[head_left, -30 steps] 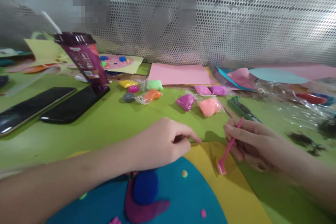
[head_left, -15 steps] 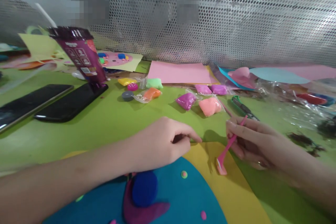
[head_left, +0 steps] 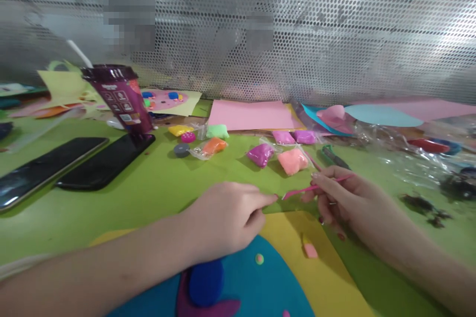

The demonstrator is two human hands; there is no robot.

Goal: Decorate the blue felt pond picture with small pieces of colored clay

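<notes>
My right hand [head_left: 342, 198] pinches a thin pink clay tool [head_left: 308, 188], held level with its tip pointing left. My left hand [head_left: 226, 218] is curled, its forefinger stretched out toward that tip, almost touching it; I cannot see anything in its fingers. Both hands hover over the top edge of a yellow sheet [head_left: 327, 277]. A small pink clay piece [head_left: 309, 249] lies on the sheet below the tool. A teal clay shape [head_left: 256, 287] with a dark blue disc [head_left: 205, 281], a purple piece and small dots lies under my left forearm.
Bagged clay lumps sit behind: magenta [head_left: 261, 153], salmon [head_left: 292, 161], orange [head_left: 212, 145], green [head_left: 217, 131]. Two black phones [head_left: 104, 161] and a purple cup [head_left: 121, 99] with a straw stand left. Pink paper [head_left: 251, 115], plastic wrap [head_left: 409, 153] and a perforated metal screen [head_left: 334, 34] lie behind.
My right hand lifted the pink tool off the yellow sheet and swung it level, tip toward my left forefinger. A small pink clay piece stayed on the sheet where the tip was.
</notes>
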